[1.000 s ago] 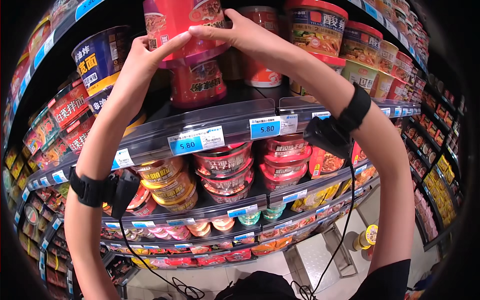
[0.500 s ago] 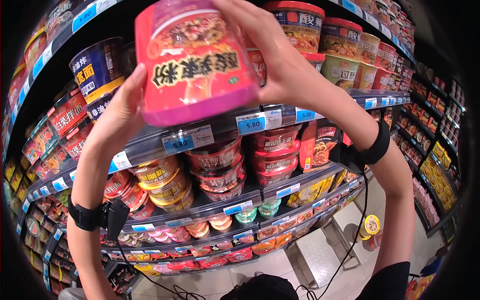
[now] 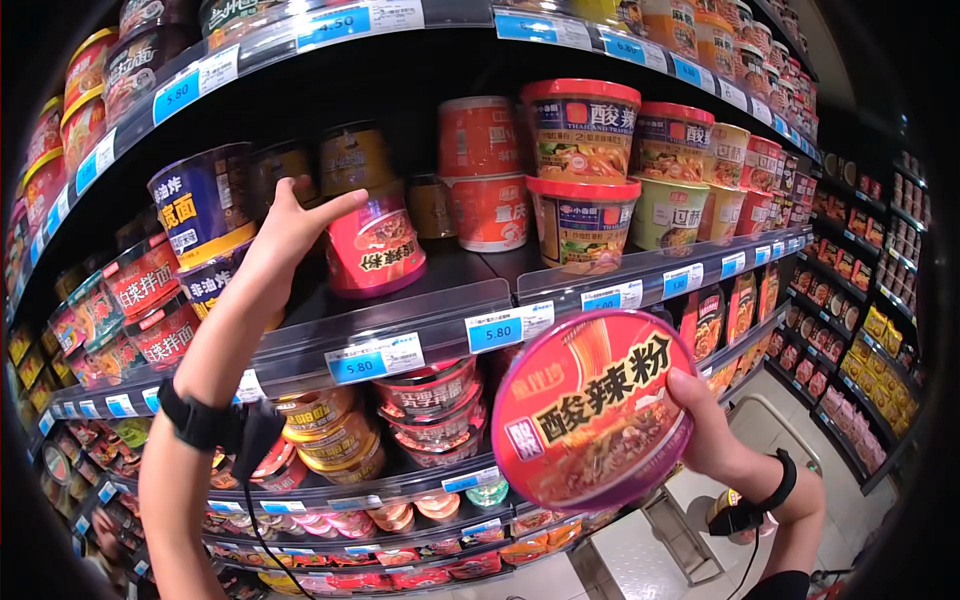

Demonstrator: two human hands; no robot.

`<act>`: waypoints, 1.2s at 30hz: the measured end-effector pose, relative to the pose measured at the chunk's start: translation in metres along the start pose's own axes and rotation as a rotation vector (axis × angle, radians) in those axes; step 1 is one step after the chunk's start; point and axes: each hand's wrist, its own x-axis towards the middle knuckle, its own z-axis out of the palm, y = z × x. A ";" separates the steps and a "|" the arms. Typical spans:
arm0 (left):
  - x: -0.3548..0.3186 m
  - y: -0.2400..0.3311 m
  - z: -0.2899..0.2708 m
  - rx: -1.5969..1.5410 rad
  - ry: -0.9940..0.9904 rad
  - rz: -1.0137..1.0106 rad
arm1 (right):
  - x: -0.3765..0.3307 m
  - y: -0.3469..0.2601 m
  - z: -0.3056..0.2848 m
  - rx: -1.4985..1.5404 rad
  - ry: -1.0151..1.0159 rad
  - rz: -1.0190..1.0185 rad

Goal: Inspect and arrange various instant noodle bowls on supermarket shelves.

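Up on the head view, the left hand (image 3: 290, 225) is raised to the middle shelf (image 3: 400, 325), fingers spread apart, thumb stretched to the right and touching the upper rim of a pink noodle cup (image 3: 375, 250) that stands tilted near the shelf's front edge. The hand is not closed round that cup; it rests against its left side. Just left of the hand stands a dark blue noodle bowl (image 3: 200, 200), with another one stacked under it.

Lower and to the right, the right hand (image 3: 705, 425) is clamped on a large round noodle bowl (image 3: 590, 410) with a pink and purple lid. The bowl is held clear of the shelves, below the middle shelf's front rail, its lid turned toward the camera and tilted. The fingers grip its right rim, thumb on the upper edge.

Farther right on the middle shelf stand two red-lidded bowls (image 3: 580, 175) stacked one on the other, then a row of green and yellow cups (image 3: 670, 210) running off to the far right. Blue price tags (image 3: 495, 330) line the shelf rail. Beneath it, stacked red and orange bowls (image 3: 425, 410) fill the next shelf down.

Both wrists carry black bands, with a cable hanging from the left one.
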 end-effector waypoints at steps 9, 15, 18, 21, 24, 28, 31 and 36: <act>0.041 -0.026 0.047 0.007 -0.080 -0.031 | -0.007 0.015 -0.026 0.209 0.177 0.270; 0.065 -0.046 0.048 -0.049 -0.034 -0.028 | -0.009 0.027 -0.046 0.234 0.164 0.311; 0.073 -0.053 0.044 -0.043 0.030 -0.032 | -0.012 0.031 -0.051 0.216 0.176 0.342; 0.072 -0.043 0.030 -0.336 0.041 -0.156 | -0.019 0.037 -0.055 0.199 0.163 0.443; 0.076 -0.046 0.001 -0.613 -0.061 -0.002 | -0.021 0.042 -0.056 0.204 0.124 0.453; 0.054 -0.009 -0.001 -0.810 -0.222 -0.105 | -0.021 0.044 -0.057 0.176 0.169 0.445; 0.015 0.014 -0.018 -0.874 -0.229 -0.093 | -0.024 0.044 -0.050 0.137 0.184 0.451; -0.048 0.000 -0.023 -1.072 -0.123 -0.066 | -0.034 0.055 -0.048 0.191 0.227 0.467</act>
